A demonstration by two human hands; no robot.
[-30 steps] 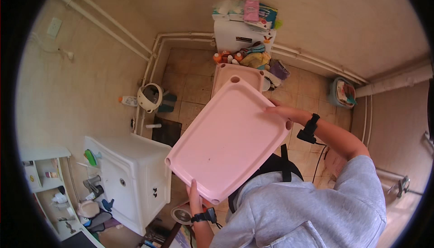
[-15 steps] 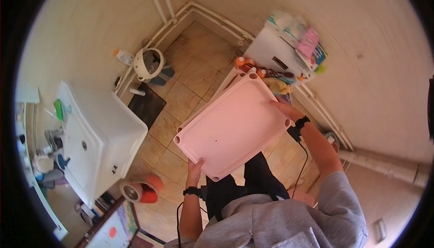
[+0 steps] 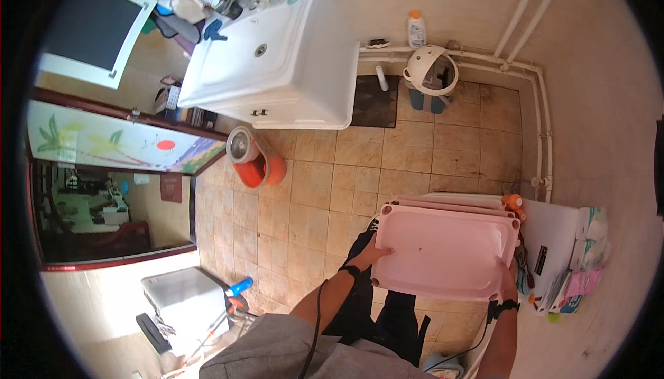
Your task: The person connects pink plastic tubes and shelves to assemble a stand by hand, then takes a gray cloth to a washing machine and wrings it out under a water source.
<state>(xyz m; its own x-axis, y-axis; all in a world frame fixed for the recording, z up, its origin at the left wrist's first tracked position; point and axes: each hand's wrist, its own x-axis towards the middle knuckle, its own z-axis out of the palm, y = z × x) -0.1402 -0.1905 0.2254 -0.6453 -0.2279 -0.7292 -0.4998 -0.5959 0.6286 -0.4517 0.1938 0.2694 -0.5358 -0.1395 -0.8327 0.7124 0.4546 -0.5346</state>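
A pink plastic shelf tray, rectangular with a round hole at each corner, is held out in front of my legs. My left hand grips its left edge, thumb on top. On the right edge, my right hand grips it the same way. The fingers beneath the tray are hidden on both sides. Just beyond its far edge shows the rim of another pink piece, mostly covered. Both wrists wear black bands with cables.
A white washbasin cabinet stands at the upper left, with an orange bucket near it. By the far wall are a cream-and-grey bucket and a white bottle. At right, packages lie on a white appliance.
My view has turned to the left, bringing the doorway and a grey box-shaped thing into sight. Both hands still hold the pink tray, which now appears more level across the picture.
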